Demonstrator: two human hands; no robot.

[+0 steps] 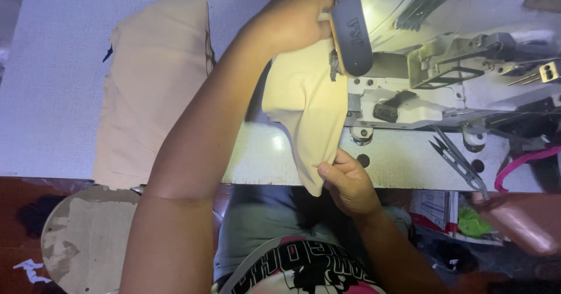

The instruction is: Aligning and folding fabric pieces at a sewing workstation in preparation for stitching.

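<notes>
- Cream cloth lies on the table, far end at the sewing machine.
- My left hand presses its far end, fingers curled.
- My right hand pinches its near corner.
- Cloth stack lies left; snips lie right.

fabric piece lies on the table, its far end at the sewing machine. fabric stack lies to its left. thread snips lie right, apparently on the table edge.
</notes>
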